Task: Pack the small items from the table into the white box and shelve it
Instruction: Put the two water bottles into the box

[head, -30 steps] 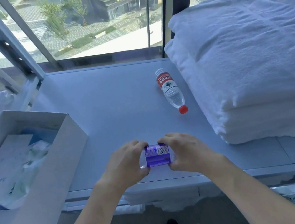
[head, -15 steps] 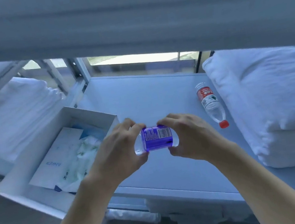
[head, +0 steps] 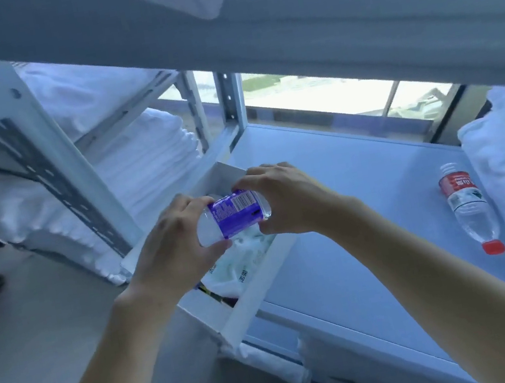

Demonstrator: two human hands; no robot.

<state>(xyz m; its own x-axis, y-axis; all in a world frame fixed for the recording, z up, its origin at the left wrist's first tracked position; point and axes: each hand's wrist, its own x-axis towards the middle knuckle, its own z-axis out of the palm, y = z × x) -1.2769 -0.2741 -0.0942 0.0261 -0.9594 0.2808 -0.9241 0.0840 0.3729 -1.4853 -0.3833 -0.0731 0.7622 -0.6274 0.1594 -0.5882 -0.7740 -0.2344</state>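
My left hand [head: 172,248] and right hand [head: 282,199] each pinch one end of the purple-labelled bottle [head: 234,215]; long axis left-right, directly over the white box [head: 253,286].

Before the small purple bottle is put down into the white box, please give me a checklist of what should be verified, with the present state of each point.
1. Grip on the purple-labelled bottle: left hand and right hand both hold it, one at each end. Ok.
2. Bottle is over the white box: ok.
3. Box is open on top: ok.
4. Free room inside: white packets already lie under the bottle; depth left, cannot tell.
5. Box sits firmly: its near corner seems to hang past the shelf edge. Not ok.
6. Other items packed: the water bottle lies on the shelf. Not ok.
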